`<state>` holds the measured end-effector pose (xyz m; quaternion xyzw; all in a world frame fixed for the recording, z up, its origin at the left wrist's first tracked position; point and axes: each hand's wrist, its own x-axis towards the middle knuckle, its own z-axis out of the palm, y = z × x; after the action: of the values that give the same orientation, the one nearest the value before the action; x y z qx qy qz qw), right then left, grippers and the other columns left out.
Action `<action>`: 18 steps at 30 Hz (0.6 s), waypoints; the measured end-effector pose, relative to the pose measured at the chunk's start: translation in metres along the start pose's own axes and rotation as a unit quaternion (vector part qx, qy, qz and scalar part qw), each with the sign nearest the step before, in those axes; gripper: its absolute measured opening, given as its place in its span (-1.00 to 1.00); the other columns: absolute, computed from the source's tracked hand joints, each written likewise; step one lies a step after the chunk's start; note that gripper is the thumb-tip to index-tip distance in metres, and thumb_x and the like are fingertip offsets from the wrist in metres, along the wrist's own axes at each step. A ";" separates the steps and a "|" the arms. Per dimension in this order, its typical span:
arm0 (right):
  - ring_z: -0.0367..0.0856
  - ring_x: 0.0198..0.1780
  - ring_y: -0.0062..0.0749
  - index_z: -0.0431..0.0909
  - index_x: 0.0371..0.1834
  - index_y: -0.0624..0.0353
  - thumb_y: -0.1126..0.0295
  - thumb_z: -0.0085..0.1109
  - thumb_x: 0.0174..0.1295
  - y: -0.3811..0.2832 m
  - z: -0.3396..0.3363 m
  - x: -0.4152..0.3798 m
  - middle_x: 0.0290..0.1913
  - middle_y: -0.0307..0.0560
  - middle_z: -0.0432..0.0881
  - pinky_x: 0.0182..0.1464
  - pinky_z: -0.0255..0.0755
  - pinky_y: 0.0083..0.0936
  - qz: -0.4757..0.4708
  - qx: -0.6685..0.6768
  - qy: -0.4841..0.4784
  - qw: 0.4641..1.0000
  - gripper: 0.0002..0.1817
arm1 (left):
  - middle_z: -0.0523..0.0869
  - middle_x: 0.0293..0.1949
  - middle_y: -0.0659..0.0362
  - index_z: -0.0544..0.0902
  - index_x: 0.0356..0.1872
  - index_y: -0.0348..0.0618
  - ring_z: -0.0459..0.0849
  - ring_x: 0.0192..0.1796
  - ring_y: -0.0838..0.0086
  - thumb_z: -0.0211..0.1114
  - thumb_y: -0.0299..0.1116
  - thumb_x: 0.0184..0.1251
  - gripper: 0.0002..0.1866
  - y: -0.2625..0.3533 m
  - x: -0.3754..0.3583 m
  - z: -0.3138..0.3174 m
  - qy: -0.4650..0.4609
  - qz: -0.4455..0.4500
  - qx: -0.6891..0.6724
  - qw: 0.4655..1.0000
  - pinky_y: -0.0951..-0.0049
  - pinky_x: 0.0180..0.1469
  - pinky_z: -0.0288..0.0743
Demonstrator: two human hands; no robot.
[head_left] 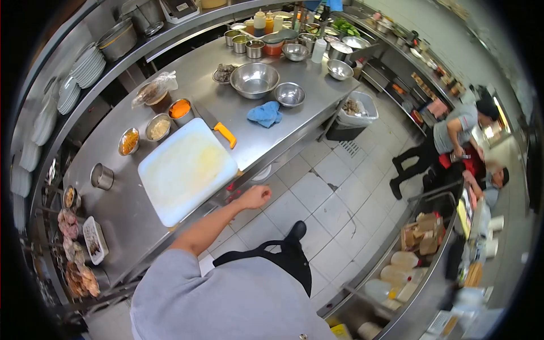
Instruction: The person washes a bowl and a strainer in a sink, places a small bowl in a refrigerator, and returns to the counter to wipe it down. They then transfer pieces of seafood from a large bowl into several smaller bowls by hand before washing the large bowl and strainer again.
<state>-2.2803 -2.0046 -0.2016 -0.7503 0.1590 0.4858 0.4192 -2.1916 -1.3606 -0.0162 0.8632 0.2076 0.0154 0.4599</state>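
Note:
My left hand (256, 196) hangs over the tiled floor, just off the front edge of the steel table. Its fingers look loosely curled, with nothing visible in them. My right hand is out of view. Nearest to the left hand on the table lies a white cutting board (190, 173) with yellowish stains. Beside its far corner rests a knife with an orange handle (225, 136). A blue cloth (264, 114) lies further along, close to a large steel bowl (254, 79) and a smaller steel bowl (289, 94).
Behind the board stand containers of orange food (180, 108), pale chopped food (158, 127) and shreds (129, 141). A steel cup (102, 176) and white tray (95, 241) are at left. A lined bin (357, 107) stands past the table. Two people (462, 133) are at right.

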 end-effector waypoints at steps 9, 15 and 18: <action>0.57 -0.61 -0.36 0.55 -0.51 0.12 0.26 0.11 0.28 -0.291 -0.197 0.224 -0.60 -0.13 0.55 -0.65 0.43 -0.38 -0.113 -0.006 -0.033 0.993 -0.76 | 0.68 -0.13 0.18 0.56 0.01 -0.14 0.68 -0.20 0.47 0.29 -0.40 0.38 -0.77 0.056 0.172 -0.076 0.229 -0.103 -0.296 0.922 0.42 -0.17 0.59; 0.61 -0.35 -0.52 0.53 0.01 0.12 0.33 0.09 0.38 -0.672 -0.192 0.276 -0.32 -0.21 0.62 -0.39 0.53 -0.51 -0.280 0.013 0.084 0.956 -0.79 | 0.54 0.06 0.07 0.45 0.17 -0.17 0.70 -0.11 0.25 0.39 -0.10 0.33 -0.47 0.023 0.279 -0.178 0.431 -0.251 -0.553 0.667 0.22 -0.15 0.67; 0.63 -0.26 -0.49 0.51 0.15 0.16 0.35 0.13 0.37 -0.797 -0.128 0.267 -0.14 -0.16 0.64 -0.29 0.56 -0.49 -0.309 0.036 0.054 0.949 -0.68 | 0.44 0.15 0.00 0.44 0.15 -0.26 0.70 -0.11 0.18 0.41 -0.03 0.30 -0.39 -0.007 0.312 -0.196 0.463 -0.251 -0.565 0.635 0.20 -0.21 0.71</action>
<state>-1.5618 -1.5836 -0.0305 -0.7724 -0.0412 0.2850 0.5661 -1.9519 -1.0869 0.0401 0.2287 0.5531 0.4115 0.6874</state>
